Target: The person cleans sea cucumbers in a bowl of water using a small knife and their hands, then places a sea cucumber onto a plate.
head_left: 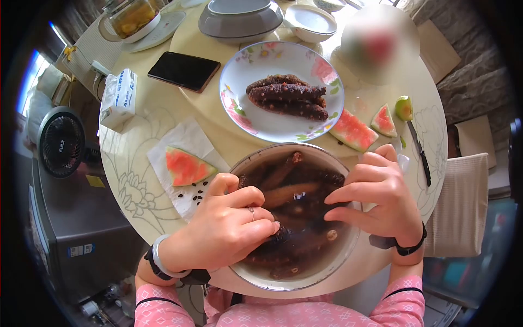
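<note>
A white bowl (348,245) of murky water holds several dark, bumpy sea cucumbers (283,193). Over its left side, my left hand (234,223) has thumb and fingers pressed together on the end of a dark sea cucumber (280,235), partly hidden by the hand. My right hand (376,191) is over the right rim, thumb and index finger apart at the water, nothing visible between them. Behind the bowl, a floral plate (234,82) carries several dark sea cucumbers (289,98).
Watermelon pieces lie left (185,166) on a tissue with seeds and right (354,131) of the plate. A knife (419,152) is at the right, near a green fruit piece (403,108). A phone (184,71), tissue pack (119,98) and covered dish (239,22) stand farther back.
</note>
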A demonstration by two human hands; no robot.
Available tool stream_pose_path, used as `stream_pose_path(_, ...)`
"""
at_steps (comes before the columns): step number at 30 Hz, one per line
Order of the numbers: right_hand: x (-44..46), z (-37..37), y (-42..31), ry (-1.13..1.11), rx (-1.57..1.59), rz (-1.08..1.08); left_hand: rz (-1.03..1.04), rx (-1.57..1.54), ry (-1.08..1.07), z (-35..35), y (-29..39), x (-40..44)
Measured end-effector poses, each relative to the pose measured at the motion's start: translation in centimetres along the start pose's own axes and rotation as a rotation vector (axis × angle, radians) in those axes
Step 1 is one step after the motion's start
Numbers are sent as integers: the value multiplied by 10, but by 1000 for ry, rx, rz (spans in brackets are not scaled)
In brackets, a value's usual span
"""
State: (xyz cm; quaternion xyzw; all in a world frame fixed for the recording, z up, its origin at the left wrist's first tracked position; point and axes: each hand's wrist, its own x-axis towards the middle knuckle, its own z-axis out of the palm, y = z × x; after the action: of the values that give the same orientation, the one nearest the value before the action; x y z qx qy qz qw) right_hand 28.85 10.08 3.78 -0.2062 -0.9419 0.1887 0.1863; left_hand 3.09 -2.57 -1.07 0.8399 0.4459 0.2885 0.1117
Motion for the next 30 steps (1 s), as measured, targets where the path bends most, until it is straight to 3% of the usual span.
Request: stream_pose_path(30,-2,-6,21,-62,-10,19,36,16,-24,-2,-1,0)
